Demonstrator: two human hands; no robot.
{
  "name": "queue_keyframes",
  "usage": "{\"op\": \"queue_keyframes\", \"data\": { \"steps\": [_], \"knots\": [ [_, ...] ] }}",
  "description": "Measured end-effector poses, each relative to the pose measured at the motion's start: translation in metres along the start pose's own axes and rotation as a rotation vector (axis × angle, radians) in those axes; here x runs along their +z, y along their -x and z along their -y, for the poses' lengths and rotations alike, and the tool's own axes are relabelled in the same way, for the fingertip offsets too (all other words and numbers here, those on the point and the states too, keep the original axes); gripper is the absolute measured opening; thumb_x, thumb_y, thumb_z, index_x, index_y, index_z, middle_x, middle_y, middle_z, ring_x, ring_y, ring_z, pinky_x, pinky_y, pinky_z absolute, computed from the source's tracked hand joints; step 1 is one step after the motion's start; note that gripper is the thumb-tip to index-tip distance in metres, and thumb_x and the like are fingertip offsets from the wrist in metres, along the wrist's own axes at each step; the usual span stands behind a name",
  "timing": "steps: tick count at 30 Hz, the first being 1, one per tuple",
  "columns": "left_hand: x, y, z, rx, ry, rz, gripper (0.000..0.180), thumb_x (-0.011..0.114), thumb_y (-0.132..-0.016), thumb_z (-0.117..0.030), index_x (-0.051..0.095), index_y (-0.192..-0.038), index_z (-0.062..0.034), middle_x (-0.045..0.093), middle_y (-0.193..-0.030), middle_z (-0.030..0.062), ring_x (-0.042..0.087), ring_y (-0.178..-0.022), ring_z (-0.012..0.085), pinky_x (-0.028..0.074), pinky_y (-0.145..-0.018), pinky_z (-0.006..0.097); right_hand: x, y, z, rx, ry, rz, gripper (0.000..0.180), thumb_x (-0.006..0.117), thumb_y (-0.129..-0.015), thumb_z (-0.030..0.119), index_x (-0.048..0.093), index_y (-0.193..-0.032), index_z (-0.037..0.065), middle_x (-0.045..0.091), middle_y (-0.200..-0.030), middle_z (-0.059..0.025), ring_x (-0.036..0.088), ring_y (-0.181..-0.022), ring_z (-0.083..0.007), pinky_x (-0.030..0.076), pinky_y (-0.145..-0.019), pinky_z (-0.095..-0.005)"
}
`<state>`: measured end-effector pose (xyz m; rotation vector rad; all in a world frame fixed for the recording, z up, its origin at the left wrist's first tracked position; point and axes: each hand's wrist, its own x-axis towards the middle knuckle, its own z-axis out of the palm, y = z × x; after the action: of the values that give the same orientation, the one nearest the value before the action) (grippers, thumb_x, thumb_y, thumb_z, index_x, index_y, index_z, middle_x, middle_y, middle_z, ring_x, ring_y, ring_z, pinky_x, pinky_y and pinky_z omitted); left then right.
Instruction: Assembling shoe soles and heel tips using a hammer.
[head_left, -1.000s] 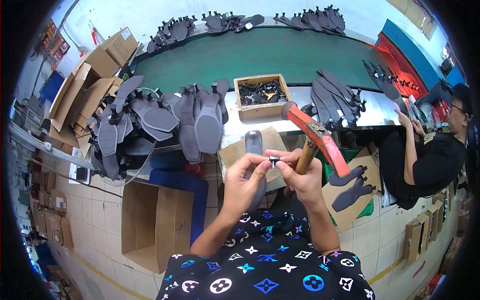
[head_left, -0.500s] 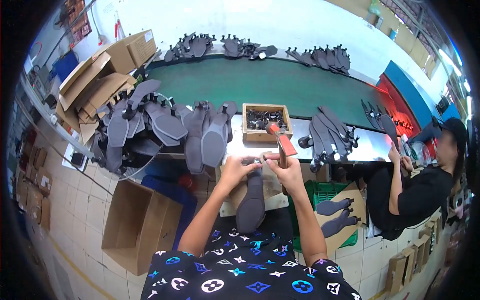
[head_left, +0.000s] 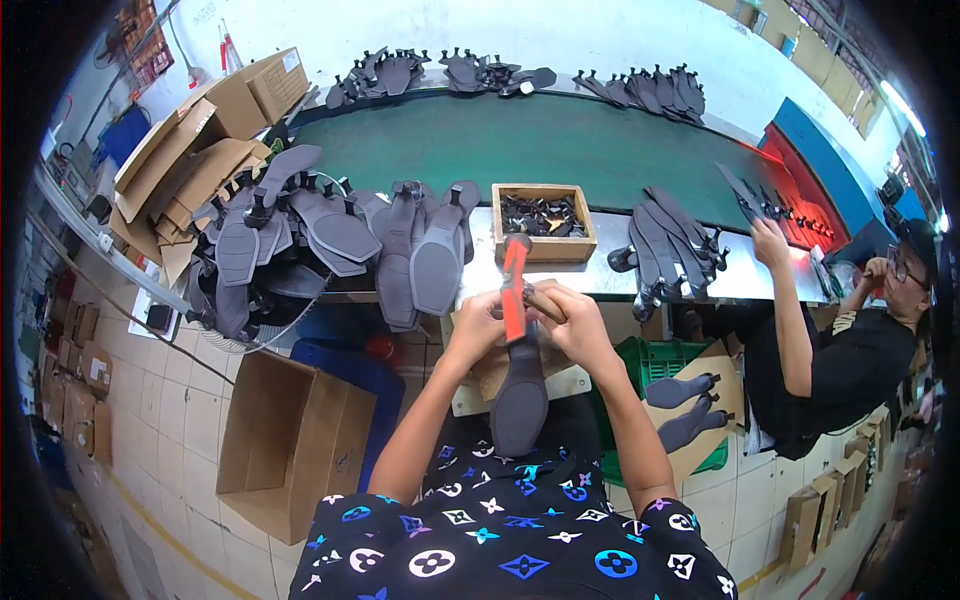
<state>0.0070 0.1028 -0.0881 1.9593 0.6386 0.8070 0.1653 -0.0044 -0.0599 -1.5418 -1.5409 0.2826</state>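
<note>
A dark grey shoe sole (head_left: 520,400) stands toe-down over my lap, and my left hand (head_left: 476,325) steadies its upper end. My right hand (head_left: 572,322) grips the wooden handle of a hammer with a red-orange head (head_left: 514,285), which hangs just above the sole's heel end between both hands. A small wooden box (head_left: 545,222) of dark small parts sits on the metal bench right behind the hammer.
A pile of grey soles (head_left: 330,240) lies left on the bench, another stack (head_left: 665,245) to the right. Behind runs a green conveyor belt (head_left: 560,140). An open cardboard box (head_left: 290,440) stands on the floor at left. A person in black (head_left: 850,360) reaches in at right.
The hammer has come down from a raised slant at right to upright between my hands. The sole has turned to hang toe-down over my lap.
</note>
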Motion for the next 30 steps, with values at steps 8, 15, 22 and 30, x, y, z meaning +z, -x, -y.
{"op": "queue_keyframes", "data": {
  "steps": [8, 15, 22, 30],
  "knots": [
    [-0.004, 0.000, 0.000, -0.162, 0.129, 0.064, 0.022, 0.076, -0.081, -0.008, 0.074, -0.102, 0.0003, 0.075, -0.088, 0.0043, 0.066, -0.074, 0.0100, 0.054, -0.067, 0.029, -0.011, 0.005, 0.021, 0.003, 0.013, 0.012, 0.020, 0.070, -0.087, 0.007, 0.067, -0.105, -0.001, 0.066, -0.088, -0.0146, 0.063, -0.073, -0.0304, 0.051, -0.071, -0.0339],
    [0.000, 0.000, 0.020, -0.155, 0.440, 0.124, 0.026, 0.074, -0.085, -0.005, 0.075, -0.110, -0.0015, 0.074, -0.096, 0.0018, 0.065, -0.081, 0.0064, 0.053, -0.071, 0.022, -0.021, 0.057, 0.076, 0.165, -0.190, -0.194, 0.027, 0.054, -0.103, 0.016, 0.059, -0.119, -0.005, 0.066, -0.085, -0.0111, 0.059, -0.068, -0.0178, 0.048, -0.063, -0.0301],
    [-0.004, -0.003, 0.011, -0.199, 0.459, 0.146, 0.026, 0.075, -0.083, -0.005, 0.075, -0.110, -0.0006, 0.075, -0.099, 0.0028, 0.066, -0.087, 0.0080, 0.054, -0.077, 0.024, -0.021, 0.066, 0.085, 0.228, -0.068, -0.039, 0.034, 0.050, -0.104, 0.016, 0.054, -0.127, -0.008, 0.065, -0.111, -0.0281, 0.065, -0.099, -0.0441, 0.052, -0.085, -0.0418],
    [0.002, 0.016, 0.006, -0.020, -0.093, 0.018, 0.058, 0.077, -0.083, -0.017, 0.057, -0.135, -0.0044, 0.072, -0.111, 0.0141, 0.068, -0.100, 0.0298, 0.052, -0.091, 0.036, -0.049, 0.080, 0.111, -0.086, 0.013, -0.353, 0.033, 0.051, -0.105, 0.023, 0.061, -0.122, -0.004, 0.063, -0.084, -0.0152, 0.057, -0.067, -0.0155, 0.046, -0.058, -0.0258]
  ]
}}
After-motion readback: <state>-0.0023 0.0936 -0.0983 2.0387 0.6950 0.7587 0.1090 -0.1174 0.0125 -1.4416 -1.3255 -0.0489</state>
